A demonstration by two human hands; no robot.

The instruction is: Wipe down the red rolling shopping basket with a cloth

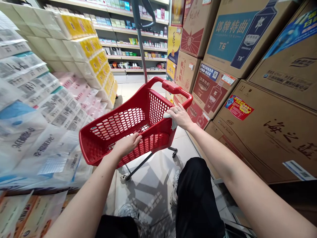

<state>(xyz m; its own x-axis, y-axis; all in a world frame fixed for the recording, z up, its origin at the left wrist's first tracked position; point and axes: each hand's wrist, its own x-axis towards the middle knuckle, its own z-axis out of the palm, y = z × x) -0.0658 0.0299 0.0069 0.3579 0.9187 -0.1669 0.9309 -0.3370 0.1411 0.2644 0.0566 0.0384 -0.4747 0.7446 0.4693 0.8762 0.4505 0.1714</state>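
Observation:
A red plastic shopping cart (119,122) with a mesh-patterned basket rolls on small wheels in front of me. My left hand (127,144) grips the cart's near rim. My right hand (179,116) rests over the rim on the right side, pressing a crumpled white cloth (169,119) against it. Both forearms reach forward from the bottom corners of the view. No goods show in the basket, though my left hand hides part of its floor.
Wrapped tissue packs (37,132) are stacked high along the left, and large cardboard liquor cartons (260,132) along the right. A grey pole (140,46) rises behind the cart. Store shelves (133,43) stand ahead, beyond a tiled floor (153,172).

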